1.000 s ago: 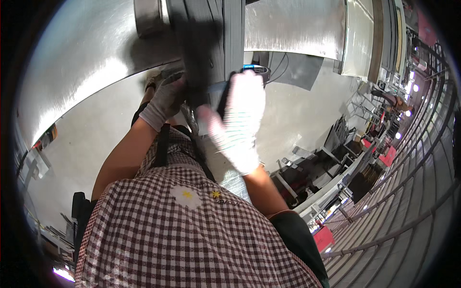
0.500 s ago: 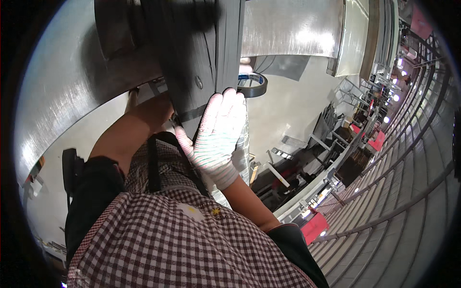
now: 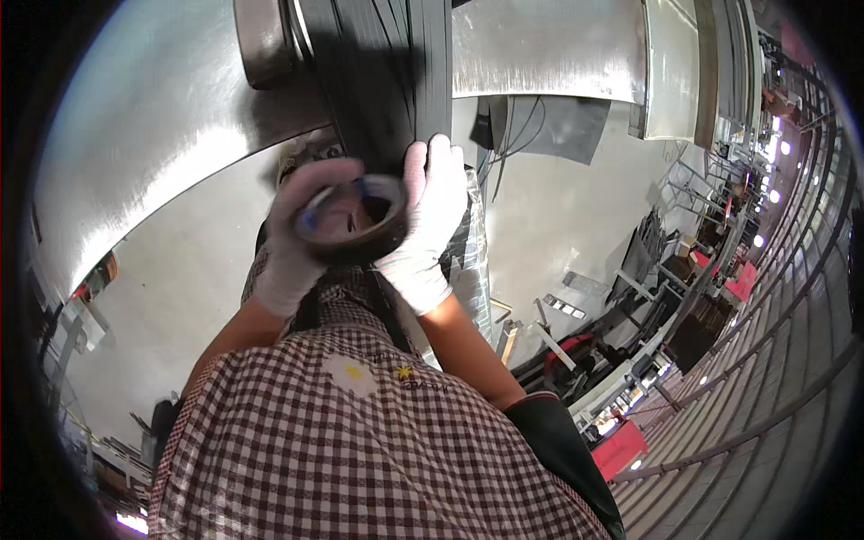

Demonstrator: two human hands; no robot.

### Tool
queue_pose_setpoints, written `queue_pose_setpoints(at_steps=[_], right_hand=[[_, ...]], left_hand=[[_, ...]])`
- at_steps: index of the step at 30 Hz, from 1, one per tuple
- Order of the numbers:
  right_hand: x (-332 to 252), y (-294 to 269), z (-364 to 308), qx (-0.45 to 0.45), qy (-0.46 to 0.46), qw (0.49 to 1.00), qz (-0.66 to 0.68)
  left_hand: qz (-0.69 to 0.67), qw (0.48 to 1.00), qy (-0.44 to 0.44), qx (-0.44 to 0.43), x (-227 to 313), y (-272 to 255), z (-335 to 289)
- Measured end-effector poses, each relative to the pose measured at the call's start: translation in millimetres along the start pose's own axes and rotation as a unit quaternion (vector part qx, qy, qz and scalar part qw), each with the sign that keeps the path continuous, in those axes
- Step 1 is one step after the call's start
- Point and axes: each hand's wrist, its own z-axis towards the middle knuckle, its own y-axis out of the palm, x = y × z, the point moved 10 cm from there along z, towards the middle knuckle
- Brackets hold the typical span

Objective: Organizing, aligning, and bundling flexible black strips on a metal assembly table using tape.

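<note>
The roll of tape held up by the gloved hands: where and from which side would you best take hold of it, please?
Grip the roll of tape by its outer rim, probably from the left, where the left hand already wraps it. Its open core faces the camera and the right hand covers the right edge, against the dark strips. It is blurred, so finer detail is unclear.
</note>
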Motion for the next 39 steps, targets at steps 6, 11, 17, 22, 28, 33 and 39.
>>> queue_pose_setpoints(at_steps=[6,11,17,22,28,33,39], right_hand=[[9,-71,13,-0.027,-0.014,0.964,0.265],[-64,-61,53,-0.217,-0.168,0.959,0.074],[33,-82,85,-0.247,-0.086,0.963,0.060],[118,-7,83,-0.305,-0.002,0.952,-0.033],[125,22,83,-0.218,-0.037,0.972,-0.081],[84,-69,109,0.013,-0.137,0.986,-0.092],[48,-85,186,0.092,-0.287,0.925,-0.230]], left_hand=[[0.602,0.768,0.188,-0.109,51,68,35],[0.512,0.761,0.363,-0.164,26,82,40],[0.518,0.781,0.303,-0.173,26,81,45],[0.527,0.773,0.311,-0.167,23,89,45],[0.516,0.782,0.304,-0.175,30,90,48],[0.504,0.773,0.386,0.023,108,34,59],[0.699,0.588,0.405,-0.034,134,-12,108]])
